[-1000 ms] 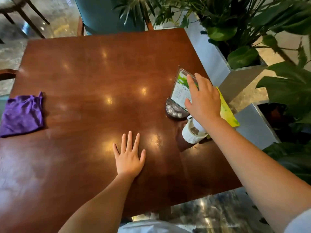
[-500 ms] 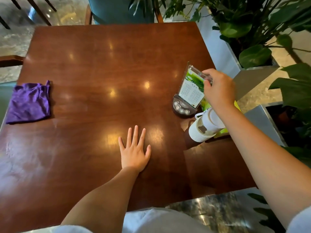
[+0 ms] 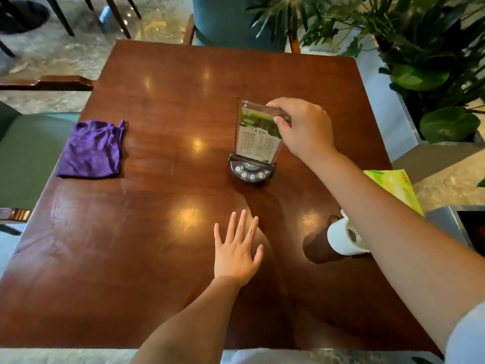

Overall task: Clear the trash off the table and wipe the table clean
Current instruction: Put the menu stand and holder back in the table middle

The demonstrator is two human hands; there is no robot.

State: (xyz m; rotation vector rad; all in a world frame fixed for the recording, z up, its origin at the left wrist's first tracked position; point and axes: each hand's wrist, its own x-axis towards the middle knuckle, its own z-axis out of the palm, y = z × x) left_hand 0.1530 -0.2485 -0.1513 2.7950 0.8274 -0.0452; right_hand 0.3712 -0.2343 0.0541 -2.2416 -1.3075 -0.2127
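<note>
A clear acrylic menu stand with a dark button base stands upright near the middle of the brown wooden table. My right hand pinches its top right corner. My left hand lies flat on the table, fingers spread, holding nothing. A purple cloth lies crumpled by the left edge. A white paper cup lies on its side under my right forearm, partly hidden. A green and yellow packet rests at the right edge.
Potted plants in grey planters crowd the right side. A teal chair stands at the far end and a green seat at the left. Wooden chair arms jut in on the left.
My right hand has moved the menu stand from the right edge toward the table's middle and stood it upright. The cup and packet stay at the right edge. My left hand stays flat.
</note>
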